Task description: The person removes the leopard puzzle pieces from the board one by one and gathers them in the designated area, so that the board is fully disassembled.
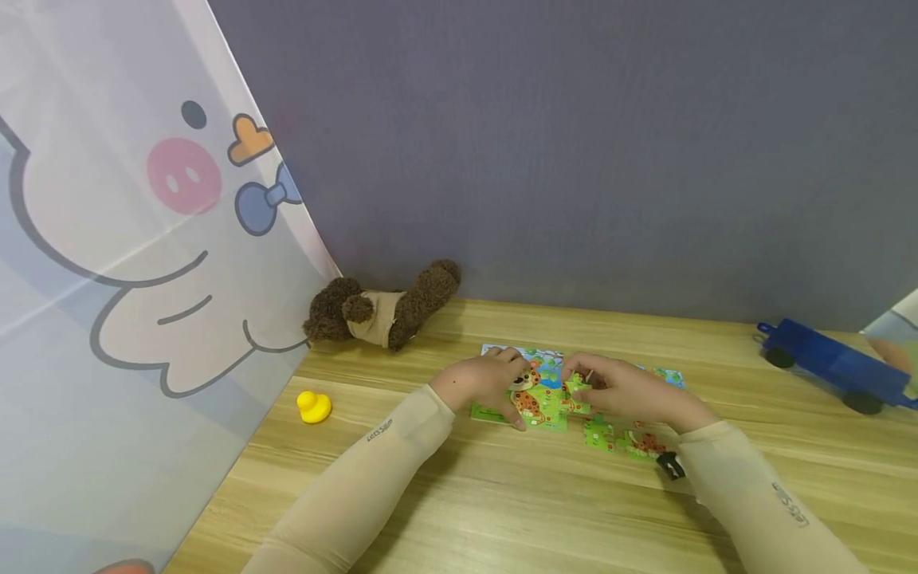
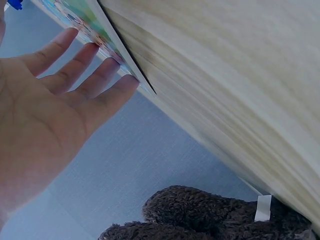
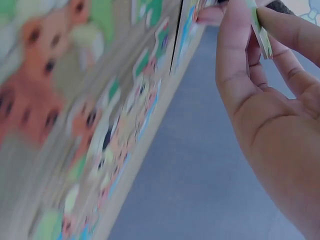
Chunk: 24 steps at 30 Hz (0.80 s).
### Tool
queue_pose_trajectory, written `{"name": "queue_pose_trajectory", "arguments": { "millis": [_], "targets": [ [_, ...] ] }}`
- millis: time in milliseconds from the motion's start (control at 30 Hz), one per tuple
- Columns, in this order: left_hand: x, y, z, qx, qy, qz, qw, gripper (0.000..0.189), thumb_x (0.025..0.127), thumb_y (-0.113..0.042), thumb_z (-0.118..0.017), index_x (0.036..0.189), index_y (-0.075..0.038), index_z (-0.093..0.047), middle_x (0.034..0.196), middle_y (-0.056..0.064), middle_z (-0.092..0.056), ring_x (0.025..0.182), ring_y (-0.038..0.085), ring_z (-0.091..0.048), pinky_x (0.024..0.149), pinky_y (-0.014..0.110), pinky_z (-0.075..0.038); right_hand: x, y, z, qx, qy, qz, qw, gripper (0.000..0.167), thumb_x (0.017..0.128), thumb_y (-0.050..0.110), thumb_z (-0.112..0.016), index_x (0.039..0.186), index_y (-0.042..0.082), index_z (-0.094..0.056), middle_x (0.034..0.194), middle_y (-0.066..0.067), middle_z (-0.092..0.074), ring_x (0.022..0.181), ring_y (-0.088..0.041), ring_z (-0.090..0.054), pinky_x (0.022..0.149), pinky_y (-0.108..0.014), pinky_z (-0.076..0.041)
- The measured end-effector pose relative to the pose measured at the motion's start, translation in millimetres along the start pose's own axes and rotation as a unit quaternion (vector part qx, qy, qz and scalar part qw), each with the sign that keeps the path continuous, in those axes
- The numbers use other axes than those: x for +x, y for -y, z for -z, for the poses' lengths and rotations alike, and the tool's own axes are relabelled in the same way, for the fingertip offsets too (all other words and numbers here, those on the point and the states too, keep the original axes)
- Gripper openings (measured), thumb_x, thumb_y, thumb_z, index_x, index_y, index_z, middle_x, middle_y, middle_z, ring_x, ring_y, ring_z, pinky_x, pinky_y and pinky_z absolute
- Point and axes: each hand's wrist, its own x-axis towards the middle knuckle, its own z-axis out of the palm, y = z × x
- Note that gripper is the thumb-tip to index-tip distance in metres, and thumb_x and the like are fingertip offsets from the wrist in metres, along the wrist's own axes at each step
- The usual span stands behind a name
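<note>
A jigsaw puzzle [image 1: 547, 408] with a spotted animal on green and blue lies on the wooden table in the head view. My left hand [image 1: 485, 386] rests over its left part, and in the left wrist view its fingertips [image 2: 129, 82] touch the puzzle's edge. Between thumb and fingers, my right hand [image 1: 627, 392] pinches a green puzzle piece [image 1: 576, 393] at the puzzle's right side. The right wrist view shows that piece [image 3: 259, 31] edge-on. Loose puzzle pieces [image 1: 598, 433] lie below and beside the right hand, partly hidden by it.
A brown plush toy [image 1: 376, 317] lies at the back left against the grey wall panel [image 1: 574, 159]. Left of the hands sits a yellow rubber duck [image 1: 313, 407]. A blue wheeled toy [image 1: 832, 363] stands at the far right.
</note>
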Motion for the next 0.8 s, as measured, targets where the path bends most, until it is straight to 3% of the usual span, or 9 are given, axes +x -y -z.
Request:
{"name": "queue_pose_trajectory", "arguments": {
  "millis": [233,533,667,800],
  "targets": [
    [-0.3,-0.2,-0.2,-0.001,0.004,0.003,1.0000,0.102,0.084,-0.055,-0.088,0.167,-0.025,-0.037,0.169,-0.004,-0.037,0.161,0.022,-0.032,0.122,0.042,-0.049,-24.3,-10,17,-0.005,-0.032,0.005,0.9995,0.025,0.106,0.013,-0.066,0.130,0.012,-0.061,0.108,-0.008,-0.059,0.076,-0.010,-0.058,0.063,-0.029,-0.055],
    [-1.5,-0.1,0.4,-0.014,0.005,0.005,0.9999,0.101,0.083,-0.054,-0.089,0.166,-0.024,-0.039,0.174,-0.003,-0.032,0.163,0.024,-0.029,0.124,0.044,-0.048,-58.9,-24,37,-0.014,-0.042,-0.007,0.9990,0.028,0.107,0.015,-0.065,0.135,0.012,-0.061,0.117,-0.011,-0.063,0.077,-0.015,-0.066,0.064,-0.031,-0.058],
    [-1.1,-0.5,0.2,-0.017,0.006,0.003,0.9998,0.101,0.083,-0.054,-0.089,0.166,-0.024,-0.040,0.173,-0.003,-0.032,0.163,0.024,-0.030,0.123,0.044,-0.048,-75.1,-35,43,-0.015,-0.034,-0.006,0.9993,0.026,0.108,0.014,-0.063,0.134,0.011,-0.061,0.119,-0.011,-0.066,0.078,-0.014,-0.068,0.066,-0.031,-0.059],
    [-0.6,-0.8,-0.4,-0.018,0.007,0.001,0.9998,0.100,0.084,-0.053,-0.089,0.166,-0.024,-0.039,0.171,-0.003,-0.035,0.162,0.024,-0.032,0.121,0.043,-0.050,-90.1,-46,45,0.009,0.000,-0.017,0.9998,0.023,0.110,0.014,-0.060,0.132,0.010,-0.061,0.118,-0.013,-0.064,0.082,-0.012,-0.067,0.069,-0.032,-0.061]
  ]
}}
